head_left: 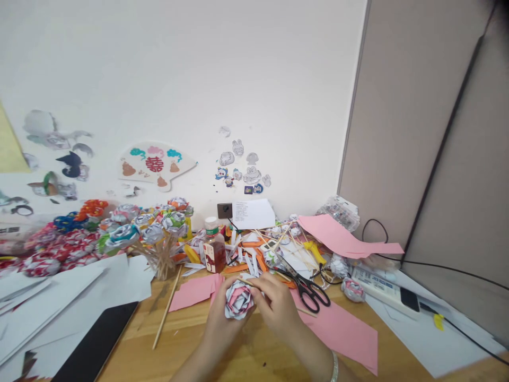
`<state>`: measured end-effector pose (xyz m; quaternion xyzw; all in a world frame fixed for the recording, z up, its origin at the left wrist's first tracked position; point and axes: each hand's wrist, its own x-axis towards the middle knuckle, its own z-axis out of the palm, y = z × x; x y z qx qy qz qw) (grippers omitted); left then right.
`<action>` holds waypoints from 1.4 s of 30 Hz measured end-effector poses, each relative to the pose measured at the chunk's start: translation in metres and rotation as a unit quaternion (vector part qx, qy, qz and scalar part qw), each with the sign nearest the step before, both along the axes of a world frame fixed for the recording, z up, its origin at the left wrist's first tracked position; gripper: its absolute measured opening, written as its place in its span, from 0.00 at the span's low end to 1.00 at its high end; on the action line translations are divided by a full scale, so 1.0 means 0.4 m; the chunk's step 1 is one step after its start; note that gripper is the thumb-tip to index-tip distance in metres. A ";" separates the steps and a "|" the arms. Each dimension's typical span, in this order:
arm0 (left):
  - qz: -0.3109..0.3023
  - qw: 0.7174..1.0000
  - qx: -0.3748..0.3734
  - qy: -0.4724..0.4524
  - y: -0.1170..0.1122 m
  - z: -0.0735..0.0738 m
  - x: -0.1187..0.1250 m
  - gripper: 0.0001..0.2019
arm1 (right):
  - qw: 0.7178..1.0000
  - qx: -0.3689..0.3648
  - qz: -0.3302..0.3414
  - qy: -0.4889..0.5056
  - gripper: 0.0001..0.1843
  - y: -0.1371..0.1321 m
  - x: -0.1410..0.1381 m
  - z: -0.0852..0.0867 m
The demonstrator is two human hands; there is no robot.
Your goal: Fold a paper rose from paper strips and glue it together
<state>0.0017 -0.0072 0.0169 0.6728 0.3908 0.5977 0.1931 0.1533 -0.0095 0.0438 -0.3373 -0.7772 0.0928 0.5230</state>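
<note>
My left hand [219,320] cups a rolled paper rose [238,299], white with pink edges, just above the wooden table [186,339]. My right hand [276,307] pinches the rose's right side, fingers closed on it together with a thin wooden stick [306,312] that runs out to the right. Both hands sit over a pink paper sheet [342,331]. Black-handled scissors [308,291] lie just right of my right hand.
A holder of finished paper roses on sticks [159,233] stands at left, with more roses [59,249] piled beyond. A small brown bottle [213,248], paper scraps, white sheets [71,297], a dark tablet [95,345], cables and a loose stick [167,307] crowd the table.
</note>
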 end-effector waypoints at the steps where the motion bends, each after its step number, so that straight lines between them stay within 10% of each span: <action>1: 0.003 1.000 0.000 0.000 0.000 0.000 0.000 0.20 | 1.000 -0.004 0.002 0.002 0.16 0.000 0.000 -0.001; 42: -0.002 0.999 -0.012 -0.032 -0.012 0.010 0.000 0.21 | 0.994 -0.087 0.054 0.028 0.21 -0.011 -0.003 0.015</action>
